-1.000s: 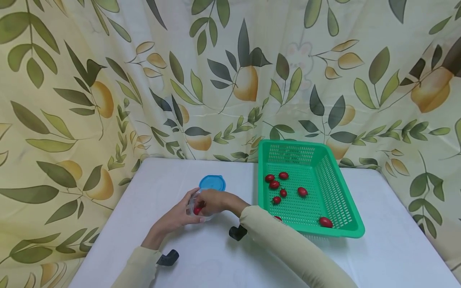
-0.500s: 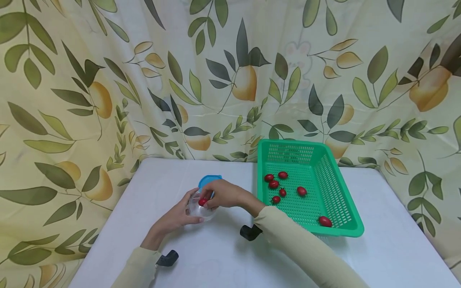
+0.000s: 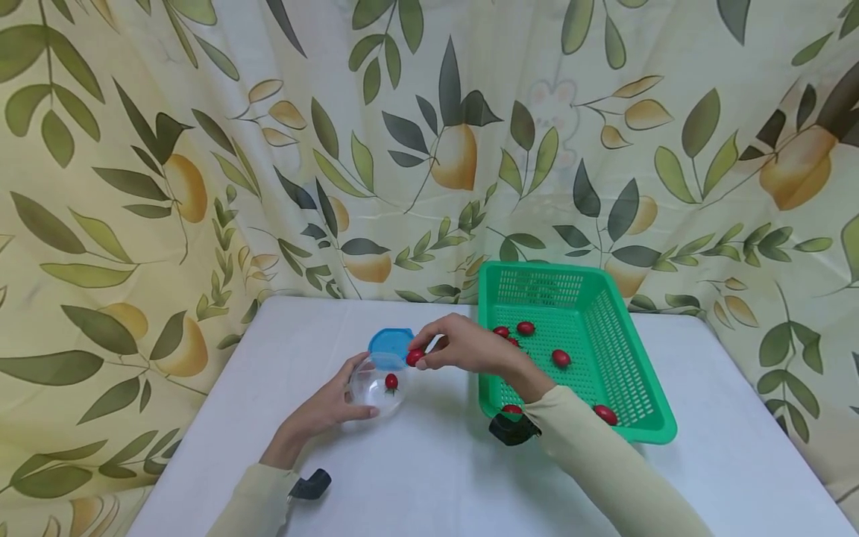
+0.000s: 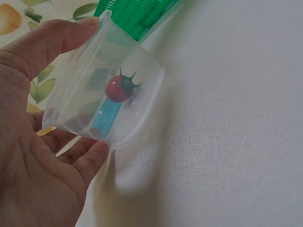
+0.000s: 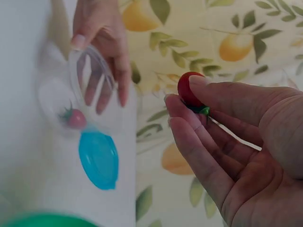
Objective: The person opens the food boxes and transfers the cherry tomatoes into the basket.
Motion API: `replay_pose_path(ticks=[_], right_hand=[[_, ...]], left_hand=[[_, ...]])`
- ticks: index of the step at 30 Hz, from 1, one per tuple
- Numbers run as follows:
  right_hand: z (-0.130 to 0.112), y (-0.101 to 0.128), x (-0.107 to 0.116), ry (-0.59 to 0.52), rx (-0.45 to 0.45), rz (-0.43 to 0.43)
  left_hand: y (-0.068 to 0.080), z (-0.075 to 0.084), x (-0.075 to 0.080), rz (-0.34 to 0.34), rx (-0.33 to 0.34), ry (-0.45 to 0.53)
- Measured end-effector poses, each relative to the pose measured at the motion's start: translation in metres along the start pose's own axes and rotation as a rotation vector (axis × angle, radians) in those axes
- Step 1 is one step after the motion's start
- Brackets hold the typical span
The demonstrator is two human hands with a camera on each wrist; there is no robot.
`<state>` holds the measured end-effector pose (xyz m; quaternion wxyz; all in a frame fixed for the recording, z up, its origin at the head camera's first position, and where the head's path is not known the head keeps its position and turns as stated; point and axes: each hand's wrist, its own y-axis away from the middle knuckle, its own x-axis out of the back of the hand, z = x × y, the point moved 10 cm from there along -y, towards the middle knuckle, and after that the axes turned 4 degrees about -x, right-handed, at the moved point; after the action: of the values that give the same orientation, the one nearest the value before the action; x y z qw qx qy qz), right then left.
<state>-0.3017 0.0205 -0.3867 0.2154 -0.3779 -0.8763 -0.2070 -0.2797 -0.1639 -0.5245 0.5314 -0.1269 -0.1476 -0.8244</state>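
My left hand (image 3: 350, 391) grips a clear plastic cup (image 3: 377, 388), tilted on its side just above the white table. One cherry tomato (image 4: 118, 88) with a green stem lies inside the cup. My right hand (image 3: 426, 359) hovers just right of the cup's mouth and pinches a second cherry tomato (image 5: 189, 88) between thumb and fingertips. A blue lid (image 3: 391, 344) lies flat on the table right behind the cup.
A green perforated basket (image 3: 640, 373) stands at the right of the white table (image 3: 416, 477), holding several more cherry tomatoes (image 3: 561, 358). A leaf-and-lemon patterned curtain hangs behind and at both sides of the table.
My right hand has drawn back from the cup, up and to the right, still pinching a tomato. One tomato now shows lying in the cup. The left hand has stayed put.
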Motion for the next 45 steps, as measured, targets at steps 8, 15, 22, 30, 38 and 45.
replay_pose_path(ticks=[8, 15, 22, 30, 38, 45], right_hand=[[0.009, 0.024, 0.03, -0.024, 0.003, 0.069], [0.023, 0.044, 0.053, -0.044, -0.019, 0.13], [0.035, 0.062, 0.069, -0.054, -0.004, 0.156], [0.051, 0.075, 0.084, -0.093, -0.014, 0.204], [0.069, 0.093, 0.103, -0.032, -0.044, 0.275], [0.084, 0.106, 0.117, -0.035, -0.054, 0.322]], left_hand=[[-0.001, 0.004, 0.0, -0.009, -0.027, 0.005], [-0.001, 0.004, 0.0, -0.018, -0.042, 0.003], [-0.001, 0.003, 0.0, -0.012, -0.036, 0.001], [-0.001, 0.002, 0.0, -0.012, -0.035, 0.014], [0.0, 0.002, 0.0, -0.013, -0.033, 0.011], [0.0, 0.002, -0.001, -0.01, -0.038, 0.007]])
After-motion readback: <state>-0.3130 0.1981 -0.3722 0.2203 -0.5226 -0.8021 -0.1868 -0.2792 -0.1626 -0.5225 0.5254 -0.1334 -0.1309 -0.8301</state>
